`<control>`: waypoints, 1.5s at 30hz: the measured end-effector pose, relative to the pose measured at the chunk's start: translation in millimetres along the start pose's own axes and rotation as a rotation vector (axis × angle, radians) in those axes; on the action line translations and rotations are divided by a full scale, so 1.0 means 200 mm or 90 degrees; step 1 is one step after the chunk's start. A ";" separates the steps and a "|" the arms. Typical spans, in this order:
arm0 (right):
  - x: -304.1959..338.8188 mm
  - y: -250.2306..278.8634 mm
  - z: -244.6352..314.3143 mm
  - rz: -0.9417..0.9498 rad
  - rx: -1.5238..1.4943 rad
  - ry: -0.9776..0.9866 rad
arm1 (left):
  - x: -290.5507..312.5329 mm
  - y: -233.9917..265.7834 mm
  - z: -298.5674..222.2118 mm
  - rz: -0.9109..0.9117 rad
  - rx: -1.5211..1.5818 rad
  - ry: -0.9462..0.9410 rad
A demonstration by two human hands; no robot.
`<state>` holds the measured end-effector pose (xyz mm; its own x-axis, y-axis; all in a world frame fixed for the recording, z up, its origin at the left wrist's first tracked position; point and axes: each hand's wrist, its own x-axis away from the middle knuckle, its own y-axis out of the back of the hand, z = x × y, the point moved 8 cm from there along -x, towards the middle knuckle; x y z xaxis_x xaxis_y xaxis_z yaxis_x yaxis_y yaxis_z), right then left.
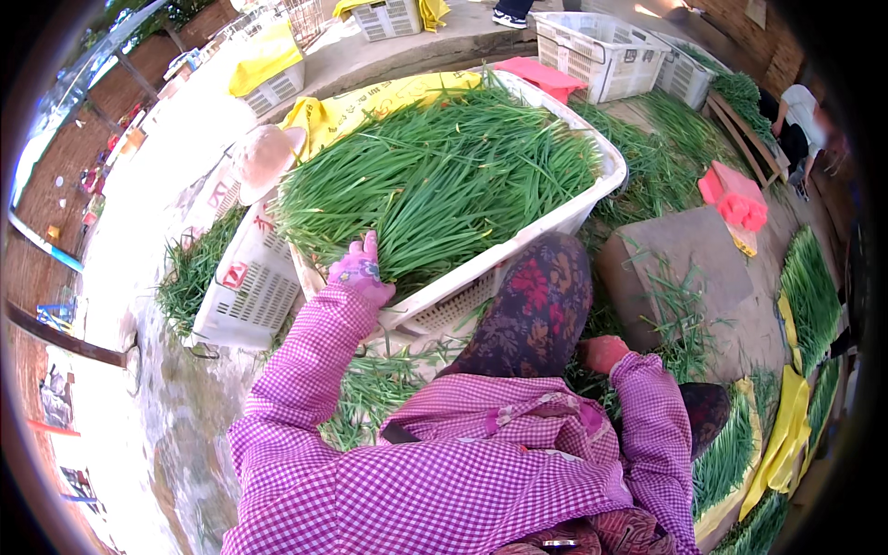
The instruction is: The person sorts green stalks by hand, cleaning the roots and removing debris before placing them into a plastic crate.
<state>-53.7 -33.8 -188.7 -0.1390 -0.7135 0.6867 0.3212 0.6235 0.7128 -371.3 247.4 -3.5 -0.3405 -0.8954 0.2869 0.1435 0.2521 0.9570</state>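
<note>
My left hand (361,270), in a pink patterned glove, rests at the near left corner of a white plastic crate (606,190). Its visible fingers are stretched out and touch the long green leaves, which look like garlic chives (444,176), heaped in the crate. Down beside my right knee is my right hand (603,353), in a reddish glove. Its fingers are mostly hidden, so what they hold, if anything, cannot be seen. Loose green leaves (680,296) lie near it on a grey block-like seat (684,250).
Left of the crate stands another white crate (250,277) with a pale hat (264,162) above it. More white crates (601,55) are at the back. Bundled greens (809,296) and yellow sheeting (782,435) lie at right. Another person (800,120) bends at far right, beyond a pink-red stool (735,196).
</note>
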 end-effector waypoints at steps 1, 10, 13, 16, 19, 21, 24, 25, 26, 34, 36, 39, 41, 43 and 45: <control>0.03 0.08 0.02 -0.038 -0.037 0.013 | -0.01 -0.01 0.03 0.001 0.015 -0.002; 0.30 0.58 -0.34 -0.530 -0.800 0.125 | -0.26 0.14 0.35 0.094 0.629 -0.044; 0.36 0.80 -0.22 -0.622 -0.766 0.141 | -0.27 0.28 0.39 0.154 0.748 -0.092; 0.49 1.07 0.19 -0.667 -0.578 0.196 | -0.29 0.33 0.33 0.237 0.805 -0.151; 0.56 1.31 0.70 -0.765 -0.120 0.230 | -0.22 0.40 0.28 0.314 0.829 -0.193; 0.53 1.32 0.99 -0.773 0.073 0.253 | -0.25 0.36 0.16 0.392 0.832 -0.236; 0.46 1.26 1.39 -0.828 0.282 0.387 | -0.21 0.33 0.05 0.474 0.831 -0.273; 0.42 1.23 1.48 -0.827 0.310 0.416 | -0.20 0.32 0.02 0.500 0.831 -0.282; 0.38 1.20 1.54 -0.827 0.338 0.444 | -0.19 0.30 0.00 0.524 0.831 -0.293; 0.31 1.34 1.57 -0.841 0.162 0.515 | -0.14 0.29 -0.08 0.645 0.826 -0.369; 0.29 1.38 1.54 -0.795 0.083 0.525 | -0.14 0.30 -0.11 0.665 0.819 -0.396; 0.27 1.42 1.50 -0.730 -0.036 0.503 | -0.16 0.31 -0.12 0.661 0.830 -0.416; 0.19 1.43 1.40 -0.720 -0.240 0.516 | -0.21 0.31 -0.12 0.608 0.858 -0.398; 0.18 1.45 1.30 -0.738 -0.422 0.520 | -0.28 0.29 -0.10 0.527 0.904 -0.367; -0.02 1.44 1.16 -0.670 -0.577 0.459 | -0.32 0.29 -0.06 0.474 0.978 -0.341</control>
<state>-178.0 223.0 47.0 -0.2798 -0.8498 -0.4467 0.8443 -0.4393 0.3070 -329.7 314.0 33.9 -0.8934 -0.3196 0.3157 -0.4096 0.8682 -0.2800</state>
